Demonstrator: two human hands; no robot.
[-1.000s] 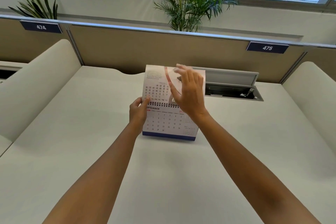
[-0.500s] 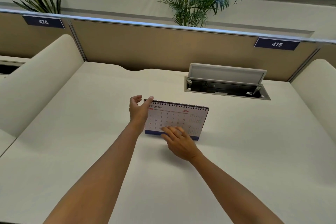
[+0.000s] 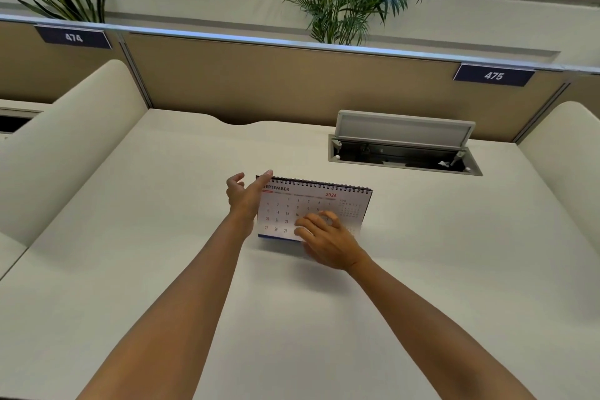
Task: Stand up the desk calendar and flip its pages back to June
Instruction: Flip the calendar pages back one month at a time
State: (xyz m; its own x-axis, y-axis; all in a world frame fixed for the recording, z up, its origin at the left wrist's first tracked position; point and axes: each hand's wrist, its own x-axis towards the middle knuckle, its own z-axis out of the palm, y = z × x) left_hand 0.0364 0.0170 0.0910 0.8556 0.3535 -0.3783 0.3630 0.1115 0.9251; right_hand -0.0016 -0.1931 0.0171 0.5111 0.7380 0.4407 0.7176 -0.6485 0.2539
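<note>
Since half a second ago the right hand (image 3: pixel 326 239) has been raised slightly on the September page — fingers spread, gripping nothing. The desk calendar (image 3: pixel 311 204) is stood upright mid-desk (image 3: pixel 162 237). Its top-left corner is touched by the left hand (image 3: pixel 246 196), held open.

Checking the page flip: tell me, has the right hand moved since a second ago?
Yes. The right hand dropped from above the spiral binding to the lower part of the calendar.

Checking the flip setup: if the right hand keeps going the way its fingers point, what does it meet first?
Probably the September page of the desk calendar; the right hand fingertips look already at its lower face.
</note>
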